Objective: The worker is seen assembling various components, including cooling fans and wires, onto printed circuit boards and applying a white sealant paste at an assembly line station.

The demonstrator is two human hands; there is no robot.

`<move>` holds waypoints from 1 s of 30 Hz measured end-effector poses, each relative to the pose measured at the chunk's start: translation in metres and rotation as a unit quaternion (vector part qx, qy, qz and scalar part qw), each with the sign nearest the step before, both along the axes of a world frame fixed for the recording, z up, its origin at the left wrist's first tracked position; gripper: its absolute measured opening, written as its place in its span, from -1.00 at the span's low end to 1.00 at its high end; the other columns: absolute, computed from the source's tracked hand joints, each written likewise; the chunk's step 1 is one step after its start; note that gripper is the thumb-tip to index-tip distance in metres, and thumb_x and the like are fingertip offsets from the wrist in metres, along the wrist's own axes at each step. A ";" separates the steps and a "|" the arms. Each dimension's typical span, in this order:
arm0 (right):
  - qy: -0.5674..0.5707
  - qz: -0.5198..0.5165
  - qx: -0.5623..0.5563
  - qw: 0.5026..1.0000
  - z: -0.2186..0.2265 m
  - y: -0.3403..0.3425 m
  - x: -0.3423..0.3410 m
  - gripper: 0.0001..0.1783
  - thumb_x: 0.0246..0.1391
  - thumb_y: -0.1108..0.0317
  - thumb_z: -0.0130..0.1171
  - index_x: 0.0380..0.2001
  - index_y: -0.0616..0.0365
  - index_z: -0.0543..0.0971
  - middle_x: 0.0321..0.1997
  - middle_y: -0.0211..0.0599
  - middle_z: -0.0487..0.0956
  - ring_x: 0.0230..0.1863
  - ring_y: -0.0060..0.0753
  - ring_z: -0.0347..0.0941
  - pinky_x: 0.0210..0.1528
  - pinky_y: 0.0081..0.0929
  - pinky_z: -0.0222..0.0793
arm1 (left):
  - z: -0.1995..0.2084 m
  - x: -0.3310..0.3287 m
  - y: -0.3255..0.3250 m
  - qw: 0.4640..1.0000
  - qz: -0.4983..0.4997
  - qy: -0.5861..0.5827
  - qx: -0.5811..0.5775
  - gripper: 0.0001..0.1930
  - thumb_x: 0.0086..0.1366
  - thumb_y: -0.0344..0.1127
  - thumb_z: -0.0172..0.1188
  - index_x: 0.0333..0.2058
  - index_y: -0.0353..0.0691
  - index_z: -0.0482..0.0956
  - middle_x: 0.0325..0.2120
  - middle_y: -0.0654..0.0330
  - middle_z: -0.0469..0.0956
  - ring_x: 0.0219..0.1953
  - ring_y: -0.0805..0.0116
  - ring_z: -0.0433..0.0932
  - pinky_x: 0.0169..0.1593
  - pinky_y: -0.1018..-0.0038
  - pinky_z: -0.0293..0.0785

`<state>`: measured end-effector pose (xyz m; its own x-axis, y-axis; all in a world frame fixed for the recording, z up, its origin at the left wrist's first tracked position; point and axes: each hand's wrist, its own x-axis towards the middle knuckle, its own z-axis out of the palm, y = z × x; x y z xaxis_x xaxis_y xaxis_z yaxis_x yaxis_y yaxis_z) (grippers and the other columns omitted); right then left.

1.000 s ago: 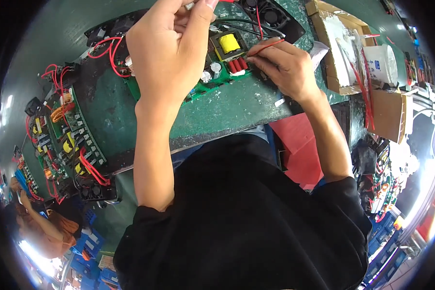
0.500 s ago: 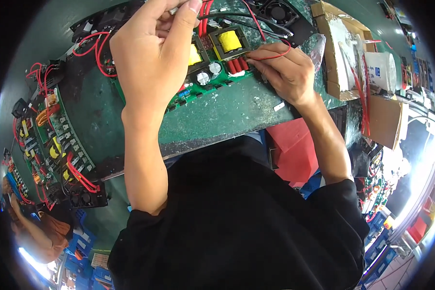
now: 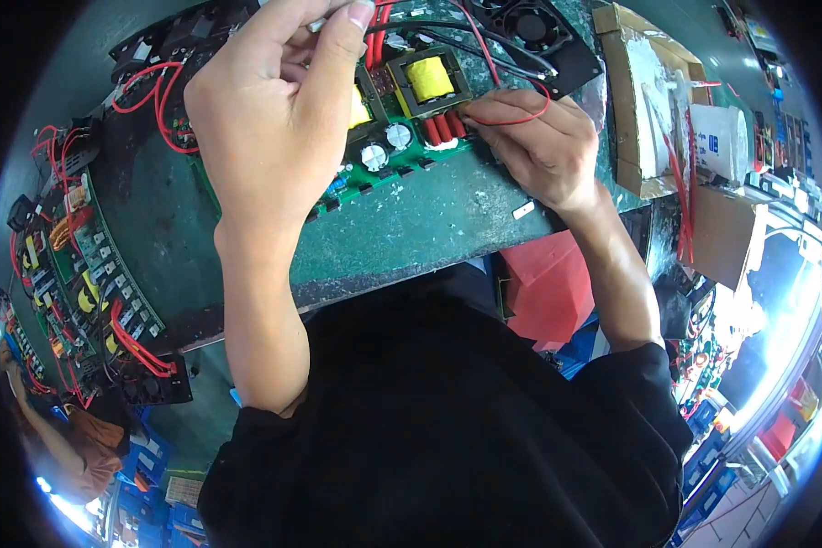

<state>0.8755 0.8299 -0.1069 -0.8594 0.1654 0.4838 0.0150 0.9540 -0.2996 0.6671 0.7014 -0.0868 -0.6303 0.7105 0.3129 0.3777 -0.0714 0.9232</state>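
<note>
A green circuit board (image 3: 400, 175) lies on the bench, carrying yellow-wrapped transformers (image 3: 429, 80), two round white-topped capacitors (image 3: 398, 137) and a row of red cylindrical parts (image 3: 445, 128). Above the board's left part, my left hand (image 3: 269, 114) is closed in a pinch at the top edge; what it grips is mostly hidden. My right hand (image 3: 543, 146) is closed at the board's right end, its fingertips beside the red parts. A thin red wire (image 3: 532, 110) loops over its fingers and runs to the fingertips. Thick black cables (image 3: 447, 41) cross behind the transformers.
A black fan panel (image 3: 541, 41) stands behind my right hand. An open cardboard box (image 3: 635, 100) is to the right, with a white roll (image 3: 717, 137) beside it. More wired boards (image 3: 110, 256) line the left side, where another person's arm (image 3: 50, 429) shows.
The whole view has shifted slightly, with the board and my left hand now a little further left. My right hand keeps its place beside the red parts.
</note>
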 end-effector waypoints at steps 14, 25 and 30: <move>-0.017 0.017 0.074 0.997 0.013 -0.002 -0.004 -0.72 -0.15 0.59 0.38 -0.27 0.21 0.65 -0.29 -0.29 0.66 -0.44 -0.40 0.63 -0.52 -0.56 0.51 | 0.000 0.002 -0.001 0.998 0.009 0.067 0.009 -0.82 0.29 -0.40 0.30 -0.17 -0.35 0.67 -0.46 0.23 0.66 -0.38 0.60 0.62 -0.28 0.71 0.45; -0.038 0.059 0.091 0.993 0.014 0.007 0.002 -0.60 -0.20 0.54 0.37 -0.16 0.20 0.65 -0.26 -0.27 0.66 -0.40 -0.40 0.64 -0.53 -0.57 0.52 | 0.027 0.016 0.006 0.993 0.042 0.106 -0.038 -0.93 0.23 -0.53 0.26 -0.39 -0.44 0.59 -0.61 0.19 0.54 -0.58 0.62 0.43 -0.50 0.63 0.30; -0.058 0.100 0.153 0.981 0.018 0.014 0.004 -0.55 -0.17 0.49 0.33 -0.09 0.19 0.65 -0.22 -0.26 0.65 -0.36 -0.40 0.64 -0.56 -0.59 0.53 | 0.026 0.016 0.006 0.990 0.053 0.125 -0.036 -0.93 0.23 -0.53 0.26 -0.40 -0.44 0.58 -0.62 0.19 0.53 -0.59 0.62 0.41 -0.50 0.62 0.29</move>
<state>0.8794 0.8436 -0.0885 -0.9119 -0.1506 0.3817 -0.1652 0.9862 -0.0055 0.6829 0.7076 -0.0607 -0.6120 0.6700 0.4202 0.5972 0.0432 0.8009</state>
